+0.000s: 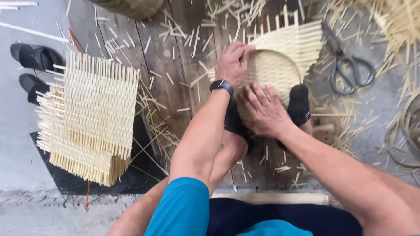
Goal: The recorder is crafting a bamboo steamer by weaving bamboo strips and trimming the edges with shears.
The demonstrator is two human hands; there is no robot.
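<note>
A pale woven bamboo mat (284,48) lies on the wooden boards, pressed into a round bowl shape at its middle. My left hand (233,62) grips the left rim of that round part, fingers curled over the edge; a black watch sits on the wrist. My right hand (264,110) lies flat, fingers spread, on the near side of the weave. Two feet in black socks (299,104) hold the mat down at its near edge.
A stack of square woven mats (89,116) sits at the left on a dark sheet. Grey scissors (348,67) lie to the right of the mat. Black sandals (35,57) are at far left. Cut bamboo slivers litter the boards; coiled strips lie at far right.
</note>
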